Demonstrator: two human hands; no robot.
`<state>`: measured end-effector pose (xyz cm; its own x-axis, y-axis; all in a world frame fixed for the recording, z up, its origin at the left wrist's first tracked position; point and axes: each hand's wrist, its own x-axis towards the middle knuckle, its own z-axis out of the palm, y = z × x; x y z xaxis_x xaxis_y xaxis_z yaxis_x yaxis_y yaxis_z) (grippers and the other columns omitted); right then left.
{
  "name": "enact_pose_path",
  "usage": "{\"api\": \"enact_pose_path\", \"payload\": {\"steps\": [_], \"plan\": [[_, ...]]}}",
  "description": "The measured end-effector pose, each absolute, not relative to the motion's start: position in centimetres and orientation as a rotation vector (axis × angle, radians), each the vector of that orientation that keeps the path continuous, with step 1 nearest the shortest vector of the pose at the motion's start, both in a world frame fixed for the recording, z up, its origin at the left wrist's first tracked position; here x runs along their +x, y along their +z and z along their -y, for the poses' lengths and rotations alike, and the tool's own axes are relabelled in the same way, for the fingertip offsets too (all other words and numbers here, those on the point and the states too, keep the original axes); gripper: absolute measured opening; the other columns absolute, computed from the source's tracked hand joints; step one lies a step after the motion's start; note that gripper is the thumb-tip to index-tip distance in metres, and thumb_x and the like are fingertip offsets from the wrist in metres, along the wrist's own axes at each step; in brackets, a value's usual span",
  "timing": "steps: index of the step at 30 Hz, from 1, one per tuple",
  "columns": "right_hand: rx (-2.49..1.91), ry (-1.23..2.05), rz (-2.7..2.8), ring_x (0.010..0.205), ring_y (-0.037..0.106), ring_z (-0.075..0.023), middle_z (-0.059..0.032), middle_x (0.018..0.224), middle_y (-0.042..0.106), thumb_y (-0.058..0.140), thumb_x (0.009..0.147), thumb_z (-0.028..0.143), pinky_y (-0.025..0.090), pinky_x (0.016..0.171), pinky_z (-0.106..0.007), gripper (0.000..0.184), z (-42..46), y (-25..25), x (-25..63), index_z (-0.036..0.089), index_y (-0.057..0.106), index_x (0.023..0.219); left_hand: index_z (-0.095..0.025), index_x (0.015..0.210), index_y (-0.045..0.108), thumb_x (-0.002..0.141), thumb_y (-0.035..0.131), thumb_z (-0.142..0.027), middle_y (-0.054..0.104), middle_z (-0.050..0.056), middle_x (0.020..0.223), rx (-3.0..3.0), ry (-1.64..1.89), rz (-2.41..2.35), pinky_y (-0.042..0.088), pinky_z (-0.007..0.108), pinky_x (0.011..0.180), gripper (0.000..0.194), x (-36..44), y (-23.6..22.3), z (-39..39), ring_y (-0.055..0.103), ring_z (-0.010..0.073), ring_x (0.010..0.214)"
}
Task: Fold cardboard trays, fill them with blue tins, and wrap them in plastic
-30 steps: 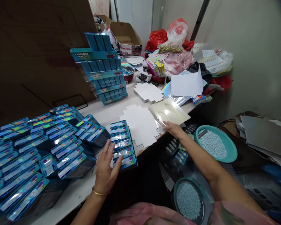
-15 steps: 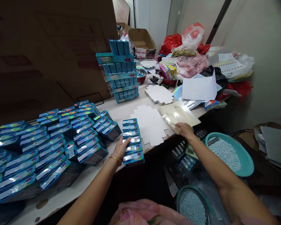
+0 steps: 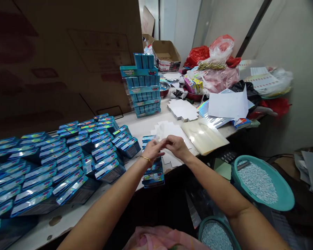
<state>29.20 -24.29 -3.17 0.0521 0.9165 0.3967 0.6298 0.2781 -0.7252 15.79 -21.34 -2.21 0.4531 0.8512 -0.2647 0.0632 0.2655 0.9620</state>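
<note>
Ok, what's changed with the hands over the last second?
The right hand has come off the film sheets and moved left to meet the left hand, which has shifted right, over the row of blue packs. They seem to pinch something clear. The display stack and white cutouts stayed put.

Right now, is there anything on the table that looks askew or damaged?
Yes. One blue box is turned differently from its neighbours, and the table has a brown, worn-looking patch near its front edge.

Thin clear film (image 3: 160, 131) — held, blurred — over row of blue boxes (image 3: 153, 178).
</note>
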Motion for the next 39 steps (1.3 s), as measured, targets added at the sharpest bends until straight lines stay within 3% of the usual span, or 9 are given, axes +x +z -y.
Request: {"api": "enact_pose_path", "payload": {"steps": [4, 8, 11, 15, 19, 23, 29, 35, 39], "plan": [[-1.453, 0.649, 1.565, 0.049, 0.045, -0.0073, 0.0054, 0.052, 0.051, 0.060, 0.067, 0.028, 0.035, 0.049, -0.019, 0.020, 23.8, -3.2, 31.4, 0.016, 0.049, 0.055, -0.013, 0.091, 0.054, 0.073, 0.057, -0.037, 0.060, 0.011, 0.100, 0.940, 0.714, -0.983, 0.051, 0.027, 0.058, 0.030, 17.1, -2.6, 21.4, 0.061, 0.0157, 0.078], [-1.671, 0.298, 1.632, 0.052, 0.046, -0.0085, 0.0046, 0.054, 0.052, 0.062, 0.068, 0.028, 0.033, 0.052, -0.020, 0.018, 23.0, -0.6, 35.6, 0.017, 0.052, 0.058, -0.013, 0.090, 0.055, 0.075, 0.056, -0.034, 0.060, 0.013, 0.104, 0.910, 0.777, -1.030, 0.051, 0.023, 0.055, 0.026, 17.4, -2.6, 21.3, 0.063, 0.0150, 0.077], [-1.751, -0.077, 1.794, 0.057, 0.048, -0.0103, 0.0026, 0.061, 0.056, 0.058, 0.073, 0.026, 0.031, 0.055, -0.022, 0.011, 23.1, 2.2, 36.5, 0.019, 0.055, 0.066, -0.014, 0.108, 0.048, 0.074, 0.055, -0.030, 0.062, 0.012, 0.099, 1.048, 0.818, -1.000, 0.051, 0.025, 0.054, 0.038, 17.8, -2.4, 21.1, 0.062, 0.0149, 0.075], [-1.608, -0.594, 2.050, 0.062, 0.047, -0.0127, -0.0029, 0.070, 0.057, 0.037, 0.086, 0.018, 0.028, 0.057, -0.026, 0.021, 23.8, 4.4, 33.9, 0.017, 0.056, 0.077, -0.020, 0.132, 0.020, 0.070, 0.056, -0.019, 0.061, 0.008, 0.098, 1.334, 1.115, -1.077, 0.051, 0.024, 0.056, 0.072, 17.6, -2.2, 20.2, 0.061, 0.0110, 0.067], [-1.274, -0.823, 2.421, 0.063, 0.045, -0.0138, -0.0031, 0.067, 0.054, 0.029, 0.089, 0.016, 0.027, 0.059, -0.028, 0.028, 24.7, 3.1, 30.9, 0.017, 0.055, 0.078, -0.020, 0.116, 0.047, 0.066, 0.058, -0.019, 0.058, 0.006, 0.103, 1.789, 1.445, -1.144, 0.050, 0.023, 0.063, 0.051, 15.8, -1.7, 18.6, 0.060, 0.0123, 0.076], [-1.673, -0.749, 2.266, 0.068, 0.048, -0.0155, -0.0058, 0.074, 0.056, 0.031, 0.087, 0.013, 0.029, 0.060, -0.029, 0.024, 24.9, -0.3, 30.5, 0.016, 0.055, 0.084, -0.017, 0.079, 0.066, 0.069, 0.052, -0.020, 0.065, 0.004, 0.076, 1.989, 1.369, -1.209, 0.050, 0.026, 0.066, 0.017, 14.3, -2.0, 17.3, 0.061, 0.0145, 0.070], [-2.403, -0.044, 1.690, 0.066, 0.056, -0.0171, -0.0078, 0.072, 0.062, 0.039, 0.084, 0.025, 0.036, 0.057, -0.026, 0.027, 22.6, -2.6, 33.3, 0.016, 0.063, 0.077, -0.012, 0.089, 0.063, 0.065, 0.058, -0.026, 0.064, 0.002, 0.063, 1.468, 1.403, -1.179, 0.047, 0.021, 0.046, 0.028, 14.8, -2.2, 16.2, 0.059, 0.0113, 0.051], [-1.641, 0.000, 1.197, 0.069, 0.056, -0.0107, -0.0043, 0.092, 0.062, 0.039, 0.083, 0.028, 0.044, 0.062, -0.022, 0.035, 19.5, 0.8, 32.5, 0.019, 0.055, 0.113, -0.023, 0.123, 0.039, 0.062, 0.063, -0.019, 0.065, 0.004, 0.092, 1.153, 1.497, -0.936, 0.042, 0.012, 0.042, 0.065, 13.7, 1.4, 15.3, 0.063, 0.0126, 0.073], [-1.293, 0.283, 0.905, 0.043, 0.046, -0.0037, 0.0029, 0.074, 0.059, 0.044, 0.077, 0.026, 0.042, 0.044, -0.017, 0.051, 18.0, 0.9, 30.9, 0.019, 0.040, 0.127, -0.017, 0.104, 0.052, 0.059, 0.065, -0.017, 0.065, 0.002, 0.077, 0.909, 1.361, -0.954, 0.041, 0.012, 0.043, 0.047, 13.1, 1.1, 14.8, 0.062, 0.0099, 0.064]]}}
